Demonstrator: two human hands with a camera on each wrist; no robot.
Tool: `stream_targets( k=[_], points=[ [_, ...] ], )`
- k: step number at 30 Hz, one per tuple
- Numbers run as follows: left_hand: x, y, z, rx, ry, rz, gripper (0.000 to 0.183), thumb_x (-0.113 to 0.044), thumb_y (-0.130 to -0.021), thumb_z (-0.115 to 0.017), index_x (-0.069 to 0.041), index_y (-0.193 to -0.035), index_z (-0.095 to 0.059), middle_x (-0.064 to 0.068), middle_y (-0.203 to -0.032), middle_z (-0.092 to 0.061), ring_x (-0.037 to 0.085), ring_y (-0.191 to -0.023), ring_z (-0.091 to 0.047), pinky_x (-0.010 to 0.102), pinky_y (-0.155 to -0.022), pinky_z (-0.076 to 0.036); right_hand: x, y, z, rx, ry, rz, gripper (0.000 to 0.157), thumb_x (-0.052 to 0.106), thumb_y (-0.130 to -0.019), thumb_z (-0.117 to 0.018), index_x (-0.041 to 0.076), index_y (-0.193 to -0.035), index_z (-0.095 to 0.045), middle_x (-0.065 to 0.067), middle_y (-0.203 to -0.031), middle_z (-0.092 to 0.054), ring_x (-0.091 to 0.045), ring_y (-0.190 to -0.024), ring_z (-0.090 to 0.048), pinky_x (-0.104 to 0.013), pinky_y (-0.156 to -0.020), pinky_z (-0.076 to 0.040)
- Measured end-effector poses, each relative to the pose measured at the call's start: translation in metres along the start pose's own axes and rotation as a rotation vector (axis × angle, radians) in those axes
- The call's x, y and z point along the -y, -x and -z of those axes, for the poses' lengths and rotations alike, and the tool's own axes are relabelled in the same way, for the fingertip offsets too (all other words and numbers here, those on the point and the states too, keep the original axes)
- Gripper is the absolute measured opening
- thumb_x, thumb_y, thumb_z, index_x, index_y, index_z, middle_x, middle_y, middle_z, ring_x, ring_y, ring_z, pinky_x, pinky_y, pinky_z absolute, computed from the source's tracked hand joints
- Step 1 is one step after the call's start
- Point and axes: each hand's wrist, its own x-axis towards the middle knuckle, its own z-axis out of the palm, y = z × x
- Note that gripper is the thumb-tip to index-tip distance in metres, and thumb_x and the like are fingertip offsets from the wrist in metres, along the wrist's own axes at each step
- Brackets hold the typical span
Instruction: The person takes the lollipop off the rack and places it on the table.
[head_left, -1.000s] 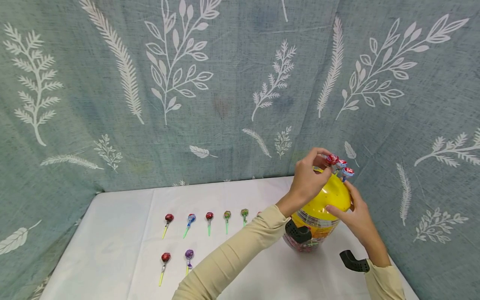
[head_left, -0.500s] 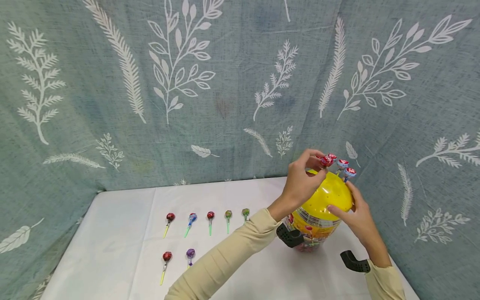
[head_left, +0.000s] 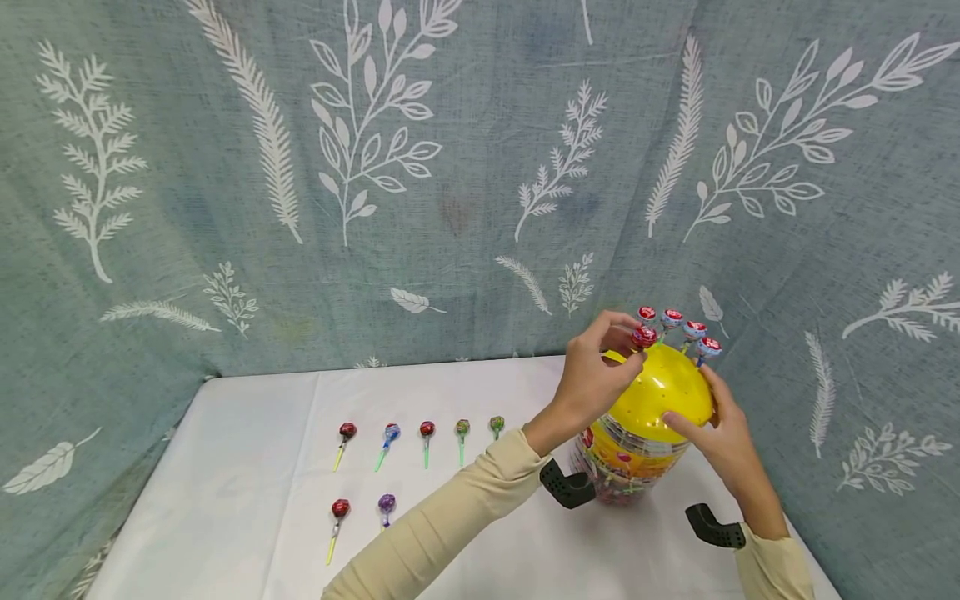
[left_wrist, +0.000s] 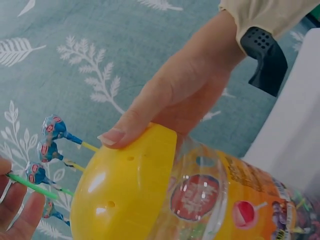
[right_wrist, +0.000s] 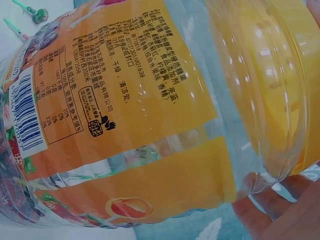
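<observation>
My left hand (head_left: 588, 371) pinches a red-wrapped lollipop (head_left: 643, 337) close over the domed yellow lid (head_left: 660, 392); in the left wrist view its green stick (left_wrist: 32, 186) shows between the fingertips. Several lollipops (left_wrist: 53, 126) in blue-and-red wrappers stand out of the lid's far side, sticks in its small holes. Below the lid, the clear jar (right_wrist: 200, 145) has an orange printed label and candies inside. My right hand (head_left: 720, 429) grips the jar at its top, with the thumb on the lid and fingers round the far side, near the clear neck.
Several lollipops lie on the white table (head_left: 240, 467): a back row includes a blue one (head_left: 391, 433), and nearer lie a red one (head_left: 341, 508) and a purple one (head_left: 386, 504). My left sleeve (head_left: 442, 517) crosses in front. A leaf-patterned curtain (head_left: 450, 183) hangs behind.
My left hand has shifted left and slightly down along the lid with the red-wrapped lollipop, uncovering more lollipops standing behind it. The right hand keeps its grip. The head view has turned slightly.
</observation>
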Motion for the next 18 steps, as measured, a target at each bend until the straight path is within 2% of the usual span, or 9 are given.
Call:
stream_targets(
  k=[7,10,15,18],
  points=[
    [0.005,0.012,0.01,0.005,0.008,0.022,0.031,-0.004,-0.086,-0.065,-0.012,-0.114,-0.054,0.005,-0.089,-0.066,0.007,-0.079,-0.06,0.02,-0.065,-0.054,-0.002,-0.001,0.0,-0.003,0.002,0.007,0.088,0.024,-0.09,-0.066,0.015,-0.153,-0.005,-0.021,-0.148,-0.024,-0.037,-0.12,-0.038,-0.008,-0.076,-0.04],
    [0.004,0.017,0.014,0.01,0.013,0.034,0.031,-0.002,-0.086,-0.065,-0.009,-0.114,-0.054,0.009,-0.091,-0.066,0.013,-0.08,-0.061,0.021,-0.064,-0.054,-0.001,-0.001,0.0,-0.007,0.001,0.006,0.089,0.024,-0.09,-0.066,0.015,-0.153,-0.005,-0.021,-0.149,-0.023,-0.037,-0.121,-0.037,-0.008,-0.076,-0.04],
    [-0.016,0.026,0.027,0.025,0.046,0.064,0.029,0.004,-0.085,-0.062,0.001,-0.113,-0.053,0.018,-0.091,-0.065,0.026,-0.081,-0.061,0.022,-0.064,-0.053,-0.001,0.0,-0.001,-0.01,0.0,0.006,0.089,0.023,-0.09,-0.066,0.015,-0.153,-0.004,-0.021,-0.149,-0.022,-0.037,-0.122,-0.036,-0.007,-0.077,-0.039],
    [-0.024,0.031,0.033,0.027,0.05,0.077,0.028,0.006,-0.085,-0.061,0.002,-0.111,-0.053,0.02,-0.091,-0.064,0.029,-0.081,-0.061,0.023,-0.064,-0.053,-0.001,0.0,-0.002,-0.007,-0.002,0.006,0.089,0.023,-0.09,-0.066,0.015,-0.153,-0.004,-0.02,-0.15,-0.022,-0.037,-0.123,-0.035,-0.007,-0.077,-0.038]
  ],
)
